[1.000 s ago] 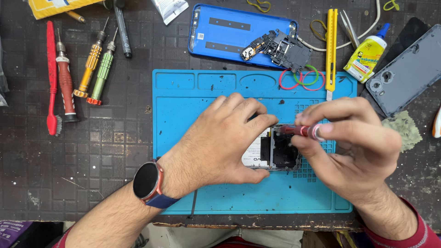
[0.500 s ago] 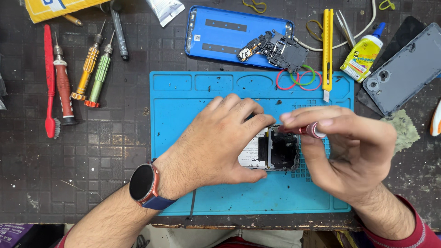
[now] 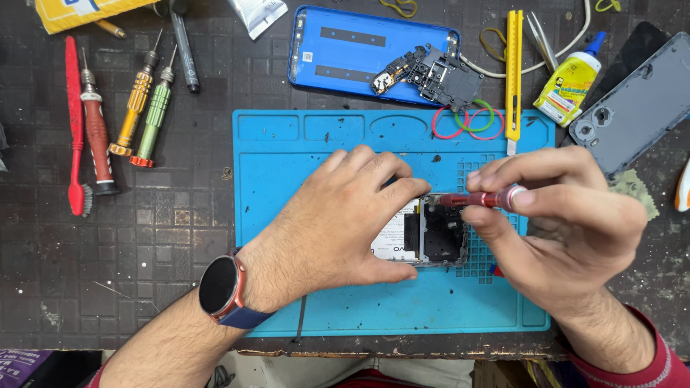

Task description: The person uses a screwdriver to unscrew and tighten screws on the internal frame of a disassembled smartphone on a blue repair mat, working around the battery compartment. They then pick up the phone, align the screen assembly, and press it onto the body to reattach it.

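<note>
An opened phone (image 3: pixel 431 233) lies on a blue work mat (image 3: pixel 345 144), its battery and dark board showing. My left hand (image 3: pixel 338 223), with a round watch on the wrist, lies flat over the phone's left part and holds it down. My right hand (image 3: pixel 557 223) grips a small red screwdriver (image 3: pixel 481 198), lying nearly level, its tip pointing left at the phone's upper right corner. Most of the phone is hidden under my left hand.
A blue phone back cover (image 3: pixel 359 50) with a black inner frame (image 3: pixel 431 72) lies above the mat. Several screwdrivers (image 3: pixel 136 100) and a red brush (image 3: pixel 74 129) lie at the left. A yellow cutter (image 3: pixel 513 72), glue bottle (image 3: pixel 568 82), rubber bands (image 3: pixel 467 118) and grey phone back (image 3: pixel 640 100) lie at the right.
My right hand has shifted slightly left and up with the screwdriver, fingers turning around it. My left hand stays on the phone.
</note>
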### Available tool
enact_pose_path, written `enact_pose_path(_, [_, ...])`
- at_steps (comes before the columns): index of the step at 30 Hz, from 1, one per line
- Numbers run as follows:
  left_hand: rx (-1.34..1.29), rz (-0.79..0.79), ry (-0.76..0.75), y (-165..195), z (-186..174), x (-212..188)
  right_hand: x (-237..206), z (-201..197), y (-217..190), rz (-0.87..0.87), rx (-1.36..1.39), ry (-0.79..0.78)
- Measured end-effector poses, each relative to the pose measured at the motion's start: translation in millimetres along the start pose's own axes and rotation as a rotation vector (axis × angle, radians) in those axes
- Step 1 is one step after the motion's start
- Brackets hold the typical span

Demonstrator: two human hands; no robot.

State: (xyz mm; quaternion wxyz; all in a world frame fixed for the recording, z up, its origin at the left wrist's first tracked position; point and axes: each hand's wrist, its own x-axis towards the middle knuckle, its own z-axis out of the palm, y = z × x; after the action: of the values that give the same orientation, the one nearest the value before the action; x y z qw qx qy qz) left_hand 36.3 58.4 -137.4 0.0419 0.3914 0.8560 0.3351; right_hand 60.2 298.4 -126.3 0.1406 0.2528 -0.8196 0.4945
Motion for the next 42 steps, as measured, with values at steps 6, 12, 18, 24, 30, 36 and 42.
enact_pose_path(6, [0.002, -0.002, 0.009, 0, 2, -2, -2, 2, -3, 0.036, 0.147, -0.032])
enact_pose_path(12, [0.004, 0.000, 0.005, -1, 2, -1, 0, -2, -1, -0.021, 0.023, -0.053])
enact_pose_path(18, [0.009, -0.006, 0.001, -1, 2, -3, 0, 4, -1, -0.073, 0.035, -0.080])
enact_pose_path(24, [0.006, -0.009, 0.001, 0, 1, -2, -4, 3, -2, 0.039, 0.101, -0.057])
enact_pose_path(30, [-0.007, 0.010, -0.007, -3, 0, -4, -7, 1, 0, 0.029, 0.153, -0.012])
enact_pose_path(36, [0.038, 0.007, 0.079, -4, 2, -4, -9, -1, -1, 0.004, 0.127, 0.005])
enact_pose_path(42, [0.029, 0.043, 0.115, -2, -3, -3, -11, -1, -1, -0.094, 0.092, 0.044])
